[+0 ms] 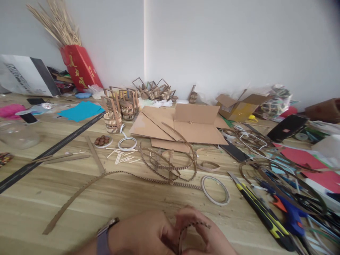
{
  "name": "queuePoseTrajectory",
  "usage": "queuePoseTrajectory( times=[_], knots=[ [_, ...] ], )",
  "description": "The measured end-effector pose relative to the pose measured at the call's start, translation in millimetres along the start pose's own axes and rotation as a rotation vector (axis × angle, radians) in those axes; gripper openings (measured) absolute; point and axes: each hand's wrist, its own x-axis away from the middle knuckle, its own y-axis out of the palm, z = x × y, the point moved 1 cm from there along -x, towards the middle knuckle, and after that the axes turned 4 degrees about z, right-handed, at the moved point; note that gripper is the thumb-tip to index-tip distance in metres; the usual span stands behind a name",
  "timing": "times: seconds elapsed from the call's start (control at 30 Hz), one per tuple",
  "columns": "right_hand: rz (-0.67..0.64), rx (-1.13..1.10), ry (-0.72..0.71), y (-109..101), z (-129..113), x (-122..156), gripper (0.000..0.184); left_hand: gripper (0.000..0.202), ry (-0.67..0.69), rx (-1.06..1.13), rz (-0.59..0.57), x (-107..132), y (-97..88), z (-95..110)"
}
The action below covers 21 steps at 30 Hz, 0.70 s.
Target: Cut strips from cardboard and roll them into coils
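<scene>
At the bottom edge, my left hand [142, 232], with a watch on its wrist, and my right hand [212, 239] are close together. Both are closed around a short curled strip of corrugated cardboard [195, 224]; its ridged edge shows between the fingers of the right hand. The left fingertips are partly hidden. Just beyond the hands, a long corrugated cardboard strip [79, 193] lies in loops across the table. A roll of white tape [215, 190] touches or nearly touches one end of it.
A yellow-black utility knife [261, 212] with its blade out and a blue glue gun [290, 216] lie at right. Small wooden sticks [120, 157], a second tape roll [127, 143], cardboard sheets [198, 131] and small handled buckets [113, 122] stand or lie further back.
</scene>
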Motion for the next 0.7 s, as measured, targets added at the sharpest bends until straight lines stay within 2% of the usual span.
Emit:
queuePoseTrajectory(
  times=[0.07, 0.17, 0.3, 0.47, 0.6, 0.7],
  knots=[
    [0.002, 0.026, -0.010, 1, 3, -2, 0.046, 0.032, 0.001, 0.069, 0.009, 0, -3.0, 3],
    [-0.015, 0.072, -0.116, -1, 9, -5, 0.031, 0.042, 0.035, 0.154, -0.006, 0, -4.3, 8],
    [-0.069, 0.088, -0.197, -3, 12, -7, 0.037, 0.048, 0.047, 0.190, -0.017, 0, -1.5, 5],
    [0.004, -0.015, -0.220, 3, 7, -2, 0.014, 0.037, -0.058, 0.153, 0.015, -1, -0.9, -4],
    [0.041, -0.050, -0.328, 7, 20, 0, 0.021, 0.025, -0.052, 0.191, 0.042, -2, -3.1, -2],
    [0.020, 0.024, -0.415, 6, 30, -2, 0.025, 0.024, -0.062, 0.217, 0.029, -2, -3.8, 1]
  ],
)
